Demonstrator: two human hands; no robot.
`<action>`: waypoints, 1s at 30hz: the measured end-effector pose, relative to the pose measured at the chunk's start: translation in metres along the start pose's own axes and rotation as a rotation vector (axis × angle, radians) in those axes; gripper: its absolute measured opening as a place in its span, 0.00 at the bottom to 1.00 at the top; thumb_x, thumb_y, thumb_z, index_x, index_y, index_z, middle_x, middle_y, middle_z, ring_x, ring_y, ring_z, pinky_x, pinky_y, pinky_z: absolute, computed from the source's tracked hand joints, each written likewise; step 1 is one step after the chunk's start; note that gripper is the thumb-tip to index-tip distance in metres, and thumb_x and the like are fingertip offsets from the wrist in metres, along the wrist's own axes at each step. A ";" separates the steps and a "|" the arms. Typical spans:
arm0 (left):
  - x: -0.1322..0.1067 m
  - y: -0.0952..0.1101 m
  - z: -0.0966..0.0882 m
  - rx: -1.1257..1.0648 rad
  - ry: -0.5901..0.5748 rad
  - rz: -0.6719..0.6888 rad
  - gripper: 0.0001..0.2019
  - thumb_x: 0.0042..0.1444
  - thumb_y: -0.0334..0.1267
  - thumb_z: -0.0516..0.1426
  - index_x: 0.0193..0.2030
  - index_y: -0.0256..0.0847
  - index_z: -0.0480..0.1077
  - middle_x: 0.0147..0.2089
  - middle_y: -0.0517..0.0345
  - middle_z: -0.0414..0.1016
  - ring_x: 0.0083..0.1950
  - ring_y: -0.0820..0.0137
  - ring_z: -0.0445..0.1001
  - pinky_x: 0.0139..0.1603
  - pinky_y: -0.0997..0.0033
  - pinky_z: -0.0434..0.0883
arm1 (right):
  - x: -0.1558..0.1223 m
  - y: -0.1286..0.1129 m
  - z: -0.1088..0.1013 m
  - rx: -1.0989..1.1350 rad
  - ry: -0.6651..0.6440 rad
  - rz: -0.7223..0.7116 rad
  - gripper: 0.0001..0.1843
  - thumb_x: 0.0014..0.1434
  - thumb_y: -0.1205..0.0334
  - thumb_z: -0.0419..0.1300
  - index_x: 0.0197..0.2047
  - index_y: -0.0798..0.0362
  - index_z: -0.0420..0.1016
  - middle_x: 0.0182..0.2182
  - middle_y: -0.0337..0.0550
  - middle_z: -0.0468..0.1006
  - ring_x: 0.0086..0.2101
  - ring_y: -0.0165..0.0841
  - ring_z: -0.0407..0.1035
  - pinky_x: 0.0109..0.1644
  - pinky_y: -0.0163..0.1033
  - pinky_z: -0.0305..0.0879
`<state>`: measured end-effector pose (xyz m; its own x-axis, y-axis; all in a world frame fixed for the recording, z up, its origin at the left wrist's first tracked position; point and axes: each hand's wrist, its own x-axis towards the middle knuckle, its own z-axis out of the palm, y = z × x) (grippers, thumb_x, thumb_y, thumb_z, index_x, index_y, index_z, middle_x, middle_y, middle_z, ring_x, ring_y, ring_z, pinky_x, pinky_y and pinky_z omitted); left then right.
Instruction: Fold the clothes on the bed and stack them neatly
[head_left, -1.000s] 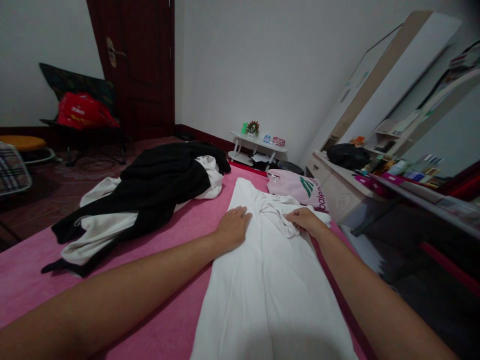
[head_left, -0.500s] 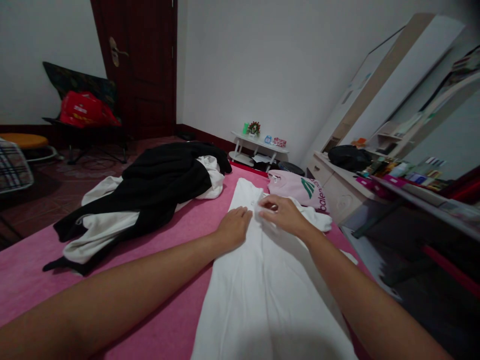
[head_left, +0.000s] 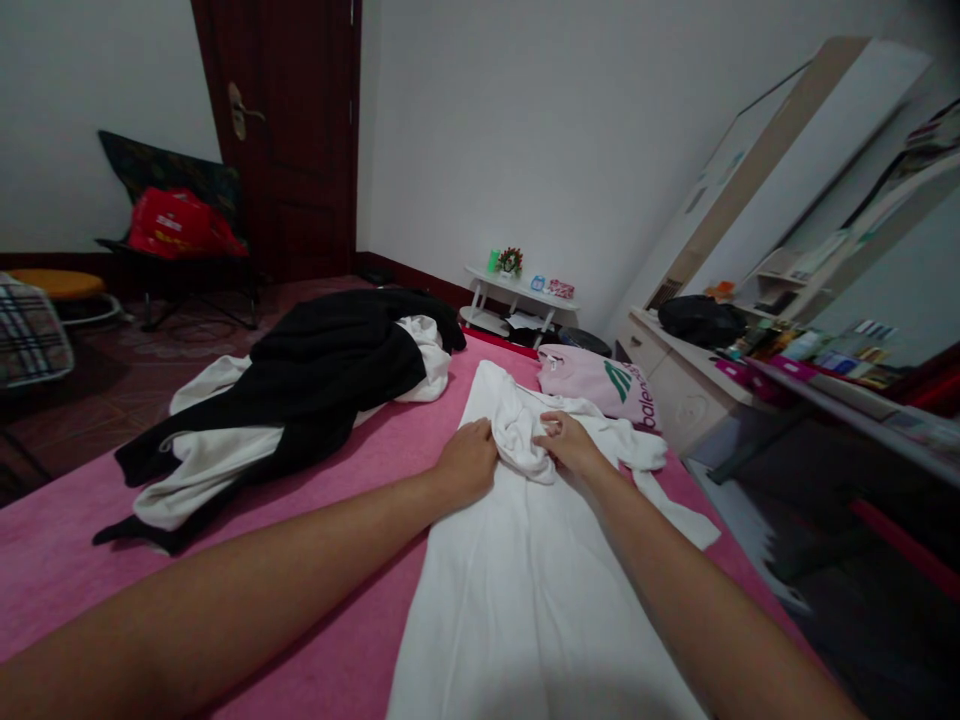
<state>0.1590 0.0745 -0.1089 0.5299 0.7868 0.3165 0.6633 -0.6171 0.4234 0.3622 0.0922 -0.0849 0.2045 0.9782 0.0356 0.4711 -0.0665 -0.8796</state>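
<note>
A white T-shirt (head_left: 525,570) lies lengthwise on the pink bed (head_left: 352,640), its body flat toward me and its top end bunched into folds. My left hand (head_left: 466,462) rests palm down on the shirt's left edge, fingers together and curled a little against the bunched cloth. My right hand (head_left: 568,443) is closed on a fold of the bunched cloth near the shirt's top. A sleeve trails off to the right of my right wrist.
A heap of black and white clothes (head_left: 300,385) lies on the bed to the left. A folded pink shirt (head_left: 600,380) sits past the white one. A dresser (head_left: 690,385) with clutter stands right; a small white table (head_left: 517,295), a dark door (head_left: 300,140) and a chair (head_left: 180,240) lie beyond.
My right hand went from the shirt's right side to its middle, gathering the top cloth into a bunch beside my left hand, which stayed put. The view shifted slightly right.
</note>
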 end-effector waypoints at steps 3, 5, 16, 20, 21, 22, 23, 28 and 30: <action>-0.001 -0.001 -0.001 0.054 0.011 0.028 0.18 0.57 0.28 0.49 0.53 0.35 0.69 0.53 0.42 0.70 0.56 0.59 0.68 0.59 0.59 0.64 | -0.001 -0.007 -0.017 0.089 0.309 -0.152 0.29 0.38 0.66 0.59 0.48 0.54 0.68 0.25 0.31 0.67 0.19 0.25 0.62 0.19 0.30 0.59; -0.002 -0.003 0.001 0.089 0.031 0.042 0.18 0.58 0.27 0.48 0.54 0.32 0.67 0.55 0.40 0.69 0.57 0.58 0.67 0.60 0.60 0.64 | 0.000 -0.008 -0.041 0.160 0.593 -0.241 0.31 0.41 0.63 0.58 0.52 0.53 0.67 0.29 0.35 0.69 0.22 0.26 0.64 0.22 0.30 0.63; -0.001 -0.005 0.007 0.148 0.045 0.072 0.18 0.60 0.28 0.46 0.56 0.32 0.64 0.57 0.41 0.68 0.59 0.60 0.65 0.61 0.60 0.64 | -0.033 0.006 -0.111 -0.948 0.305 -0.274 0.20 0.41 0.72 0.53 0.38 0.52 0.77 0.39 0.46 0.76 0.37 0.37 0.71 0.41 0.40 0.66; 0.000 -0.003 0.005 0.169 0.041 0.080 0.16 0.61 0.29 0.45 0.53 0.33 0.66 0.54 0.42 0.69 0.57 0.61 0.67 0.60 0.61 0.64 | -0.047 0.005 -0.102 -0.999 -0.184 -0.524 0.29 0.33 0.79 0.52 0.39 0.50 0.77 0.50 0.45 0.74 0.53 0.41 0.66 0.58 0.45 0.60; 0.000 -0.003 0.005 0.175 0.037 0.080 0.16 0.61 0.29 0.45 0.52 0.34 0.67 0.54 0.42 0.69 0.57 0.61 0.67 0.59 0.61 0.64 | -0.051 0.008 -0.100 -1.018 -0.296 -0.515 0.32 0.32 0.80 0.52 0.41 0.50 0.76 0.54 0.46 0.72 0.57 0.43 0.62 0.60 0.48 0.58; 0.000 -0.003 0.006 0.179 0.031 0.081 0.16 0.61 0.29 0.45 0.52 0.34 0.67 0.55 0.42 0.69 0.56 0.61 0.67 0.59 0.61 0.64 | -0.054 0.011 -0.098 -1.039 -0.356 -0.495 0.33 0.31 0.80 0.52 0.43 0.51 0.76 0.57 0.47 0.70 0.60 0.45 0.58 0.62 0.51 0.55; -0.001 -0.004 0.006 0.183 0.023 0.084 0.16 0.61 0.28 0.46 0.52 0.34 0.67 0.56 0.41 0.68 0.57 0.60 0.67 0.60 0.60 0.64 | -0.056 0.013 -0.097 -1.052 -0.361 -0.486 0.32 0.32 0.79 0.52 0.42 0.51 0.76 0.59 0.47 0.67 0.62 0.47 0.54 0.63 0.55 0.52; -0.003 -0.006 0.008 0.176 -0.026 0.121 0.27 0.56 0.27 0.50 0.64 0.37 0.57 0.70 0.41 0.52 0.67 0.55 0.56 0.65 0.54 0.57 | -0.048 0.005 -0.108 -0.759 0.017 -0.560 0.10 0.53 0.64 0.54 0.35 0.51 0.76 0.48 0.46 0.77 0.54 0.44 0.66 0.60 0.54 0.56; -0.004 -0.007 0.009 0.154 -0.043 0.121 0.30 0.55 0.26 0.51 0.66 0.40 0.55 0.71 0.42 0.47 0.69 0.54 0.54 0.66 0.52 0.56 | -0.035 -0.006 -0.119 -0.499 0.291 -0.446 0.12 0.57 0.55 0.52 0.33 0.51 0.74 0.32 0.42 0.79 0.38 0.38 0.72 0.45 0.43 0.67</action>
<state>0.1566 0.0751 -0.1205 0.6306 0.7073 0.3195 0.6645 -0.7047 0.2486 0.4545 0.0347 -0.0239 0.0888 0.8457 0.5263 0.8839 0.1767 -0.4330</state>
